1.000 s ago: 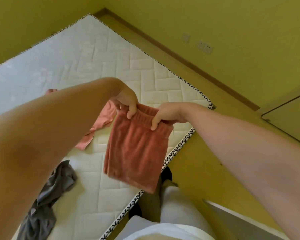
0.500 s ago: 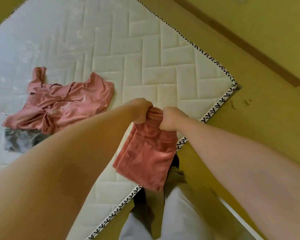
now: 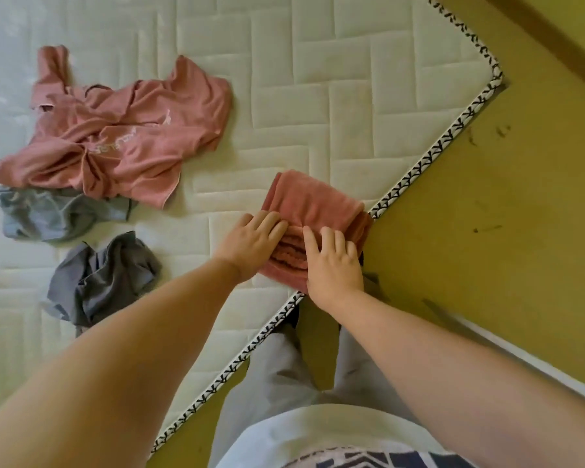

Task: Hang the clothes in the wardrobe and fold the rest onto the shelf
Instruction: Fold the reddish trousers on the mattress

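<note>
Lettering: one line of pale capitals ran across the pink shirt [image 3: 122, 136], upside-down to the camera.
Legibility: creases broke the letters, so no word could be read.
Place: the shirt lay on the mattress [image 3: 318, 79], toward its left side.

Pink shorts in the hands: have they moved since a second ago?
Yes. The pink shorts went down from hanging above the mattress edge to lying on it, under the left hand and right hand.
</note>
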Action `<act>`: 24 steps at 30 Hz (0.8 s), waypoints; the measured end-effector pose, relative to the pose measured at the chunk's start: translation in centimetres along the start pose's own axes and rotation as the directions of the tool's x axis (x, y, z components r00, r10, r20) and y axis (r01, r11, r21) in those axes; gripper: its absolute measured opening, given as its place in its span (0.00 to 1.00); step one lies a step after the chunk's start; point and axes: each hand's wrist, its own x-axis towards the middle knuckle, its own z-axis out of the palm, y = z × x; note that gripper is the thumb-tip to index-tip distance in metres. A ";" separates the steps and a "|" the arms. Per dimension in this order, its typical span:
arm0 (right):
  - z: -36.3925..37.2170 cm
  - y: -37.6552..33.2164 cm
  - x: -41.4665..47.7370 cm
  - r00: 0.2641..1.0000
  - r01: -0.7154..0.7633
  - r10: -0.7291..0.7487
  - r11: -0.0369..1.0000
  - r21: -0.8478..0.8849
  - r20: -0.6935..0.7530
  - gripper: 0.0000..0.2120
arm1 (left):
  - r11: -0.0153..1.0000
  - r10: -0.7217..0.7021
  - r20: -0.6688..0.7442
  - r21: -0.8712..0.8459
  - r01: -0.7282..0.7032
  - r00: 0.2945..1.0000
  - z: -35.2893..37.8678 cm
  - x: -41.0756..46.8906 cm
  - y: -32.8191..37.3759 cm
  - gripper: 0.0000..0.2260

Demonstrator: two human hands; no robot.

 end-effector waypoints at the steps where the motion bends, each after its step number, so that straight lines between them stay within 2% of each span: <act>1: 1.5 -0.5 -0.4 1.000 -0.012 0.012 1.000 -0.008 -0.002 0.41 | 1.000 0.025 0.034 -0.003 -0.025 0.999 1.8 -0.7 0.1 0.29; 5: 7.9 -2.8 -1.5 0.993 -0.119 0.119 0.993 0.026 -0.026 0.34 | 0.997 0.068 0.205 -0.050 -0.059 0.976 7.2 -2.8 1.3 0.36; 7: 10.5 -4.2 -2.3 0.983 -0.169 0.174 0.982 0.078 -0.061 0.36 | 0.974 -0.047 0.228 -0.206 0.096 0.972 8.3 -3.7 2.0 0.34; 8: 11.1 -4.7 -2.7 0.979 -0.188 0.196 0.975 0.118 -0.062 0.37 | 0.927 -0.133 0.219 -0.317 0.199 0.967 8.4 -4.1 2.4 0.30; 10: 11.4 -5.6 -3.4 0.970 -0.218 0.237 0.944 0.248 -0.051 0.38 | 0.753 -0.329 0.194 -0.537 0.380 0.924 8.0 -4.8 3.6 0.23; 11: 11.1 -6.0 -3.7 0.961 -0.241 0.273 0.911 0.336 -0.052 0.36 | 0.614 -0.445 0.208 -0.637 0.465 0.871 7.5 -5.0 4.2 0.19; 12: 10.7 -6.4 -3.8 0.944 -0.263 0.322 0.866 0.426 -0.071 0.31 | 0.436 -0.550 0.268 -0.715 0.546 0.791 7.1 -5.1 4.9 0.15; 14: 10.1 -7.1 -3.2 0.878 -0.324 0.465 0.749 0.579 -0.111 0.20 | 0.084 -0.644 0.471 -0.741 0.667 0.604 6.9 -4.8 5.8 0.18; 16: 9.8 -7.2 -1.9 0.781 -0.417 0.624 0.569 0.709 -0.041 0.17 | -0.220 -0.615 0.646 -0.691 0.689 0.452 7.4 -4.4 6.3 0.20; 18: 9.7 -7.0 -0.7 0.661 -0.518 0.741 0.337 0.786 0.118 0.18 | -0.432 -0.571 0.737 -0.645 0.631 0.362 8.3 -3.9 6.0 0.21; 19: 9.8 -6.8 -0.3 0.583 -0.553 0.778 0.168 0.816 0.234 0.18 | -0.514 -0.534 0.782 -0.602 0.611 0.321 8.5 -3.4 5.9 0.25; 20: 9.9 -6.7 0.0 0.486 -0.555 0.791 -0.048 0.830 0.371 0.18 | -0.591 -0.484 0.828 -0.547 0.593 0.282 8.8 -3.0 5.6 0.31; 21: 10.3 -6.8 0.3 0.387 -0.529 0.761 -0.278 0.802 0.520 0.21 | -0.657 -0.441 0.864 -0.495 0.569 0.242 9.2 -2.5 5.4 0.38; 22: 10.7 -6.9 0.4 0.303 -0.509 0.701 -0.454 0.731 0.646 0.27 | -0.705 -0.394 0.893 -0.444 0.553 0.216 9.7 -2.1 5.0 0.43; 23: 11.0 -7.0 0.3 0.247 -0.525 0.624 -0.557 0.643 0.741 0.34 | -0.728 -0.339 0.920 -0.390 0.564 0.198 10.3 -1.8 4.7 0.45; 24: 11.5 -7.1 0.2 0.244 -0.551 0.528 -0.615 0.565 0.813 0.40 | -0.739 -0.275 0.940 -0.341 0.581 0.202 10.8 -1.5 4.4 0.43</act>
